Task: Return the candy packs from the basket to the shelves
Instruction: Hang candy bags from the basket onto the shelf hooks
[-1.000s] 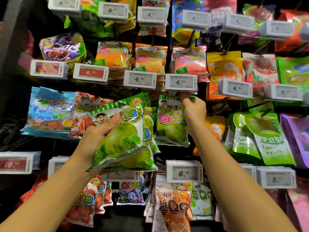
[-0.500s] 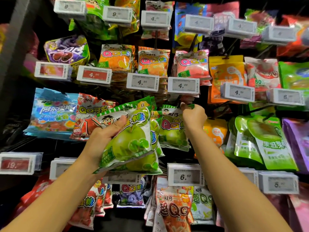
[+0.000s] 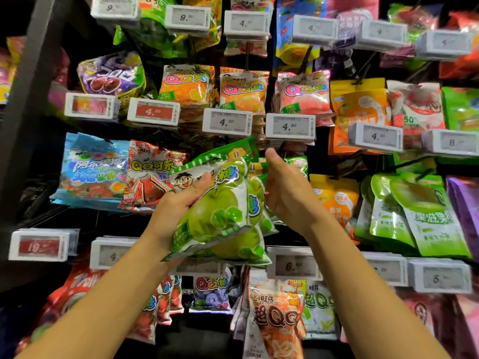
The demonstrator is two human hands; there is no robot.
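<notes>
My left hand (image 3: 181, 200) grips a small stack of green apple candy packs (image 3: 220, 213) in front of the middle row of hooks, thumb across the top pack's face. My right hand (image 3: 287, 193) is held flat just right of the stack, fingers straight and pointing up, palm towards the packs. Whether it touches them is unclear. Behind it, only a sliver of the hanging green apple pack (image 3: 298, 164) shows. The basket is out of view.
Candy packs hang on rows of hooks all around: a cola pack (image 3: 150, 177) and a blue pack (image 3: 93, 172) to the left, an orange pack (image 3: 337, 200) and green pouches (image 3: 420, 211) to the right. Price tags (image 3: 227, 121) jut out above, and another price tag (image 3: 294, 266) juts out below.
My right hand has let go of the top of the hanging green pack, dropped and opened beside the stack. The stack in my left hand has shifted right and slightly up.
</notes>
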